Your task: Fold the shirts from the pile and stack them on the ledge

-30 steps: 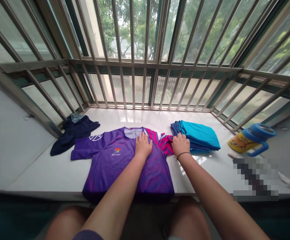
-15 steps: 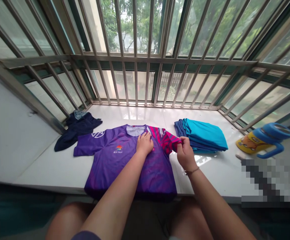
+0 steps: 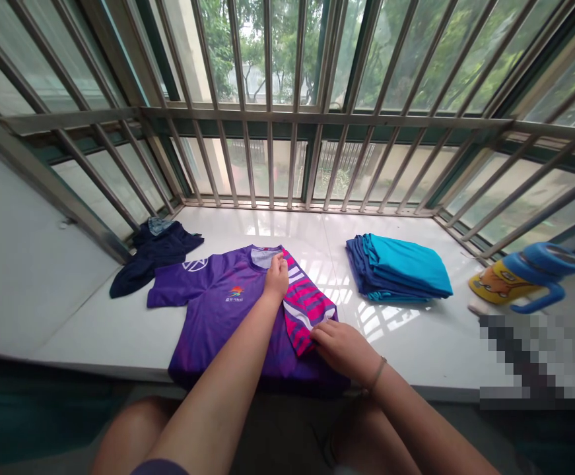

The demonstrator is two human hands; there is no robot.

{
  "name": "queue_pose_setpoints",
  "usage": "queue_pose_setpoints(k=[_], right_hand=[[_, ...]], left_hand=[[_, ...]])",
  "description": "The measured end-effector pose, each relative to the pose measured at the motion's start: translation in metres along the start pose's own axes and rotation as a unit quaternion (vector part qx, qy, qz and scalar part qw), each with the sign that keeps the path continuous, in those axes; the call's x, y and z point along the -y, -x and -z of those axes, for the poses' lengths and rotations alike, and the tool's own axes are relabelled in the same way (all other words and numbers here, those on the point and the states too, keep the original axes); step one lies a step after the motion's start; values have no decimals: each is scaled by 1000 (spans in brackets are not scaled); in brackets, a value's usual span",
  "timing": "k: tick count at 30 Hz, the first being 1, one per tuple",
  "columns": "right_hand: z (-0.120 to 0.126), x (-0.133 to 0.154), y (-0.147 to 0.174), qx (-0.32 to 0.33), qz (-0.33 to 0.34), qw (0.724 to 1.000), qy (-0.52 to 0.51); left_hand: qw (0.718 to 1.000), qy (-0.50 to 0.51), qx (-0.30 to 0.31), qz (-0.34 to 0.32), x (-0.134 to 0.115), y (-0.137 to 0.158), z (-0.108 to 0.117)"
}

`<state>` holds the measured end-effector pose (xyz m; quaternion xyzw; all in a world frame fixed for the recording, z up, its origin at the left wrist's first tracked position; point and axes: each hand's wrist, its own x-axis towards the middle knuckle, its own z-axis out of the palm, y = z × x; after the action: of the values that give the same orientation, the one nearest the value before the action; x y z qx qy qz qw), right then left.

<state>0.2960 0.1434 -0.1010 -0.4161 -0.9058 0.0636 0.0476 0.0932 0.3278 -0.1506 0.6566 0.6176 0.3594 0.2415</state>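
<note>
A purple T-shirt (image 3: 212, 330) lies spread on the white ledge, its collar toward the window and its lower part at the front edge. My left hand (image 3: 276, 277) is closed on the shirt at the collar, by the shoulder. A pink, white and purple striped sleeve (image 3: 304, 297) is folded inward over the shirt's right side. My right hand (image 3: 344, 346) has its fingers closed on the lower end of that sleeve; the fingertips are partly hidden. The other sleeve (image 3: 175, 284) lies stretched out to the left.
Folded blue and turquoise clothes (image 3: 406, 267) are stacked on the right of the ledge (image 3: 327, 231). Dark navy clothing (image 3: 161, 251) lies crumpled at the left. A yellow and blue bottle (image 3: 509, 277) stands far right, beside a blurred-out patch. Metal window bars (image 3: 267, 165) enclose the back.
My right hand has moved toward me and left with the striped sleeve, folding it over the shirt. My left hand has shifted slightly left and up along the collar.
</note>
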Motion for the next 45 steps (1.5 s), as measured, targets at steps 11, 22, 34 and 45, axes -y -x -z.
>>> queue_pose_setpoints(k=[11,22,34,45], right_hand=[[9,7,1,-75,-64,994,-48],[-32,-48,-4,-149,-187,971,-6],[-33,-47,-3,-164,-195,967,-21],[-38,-51,-4,-194,-185,963,-17]], left_hand=[[996,-67,38,-41,-6,1,-15],[982,-161,92,-32,-11,-14,-17],[982,-188,25,18,21,-66,45],[900,-253,-188,302,145,36,259]])
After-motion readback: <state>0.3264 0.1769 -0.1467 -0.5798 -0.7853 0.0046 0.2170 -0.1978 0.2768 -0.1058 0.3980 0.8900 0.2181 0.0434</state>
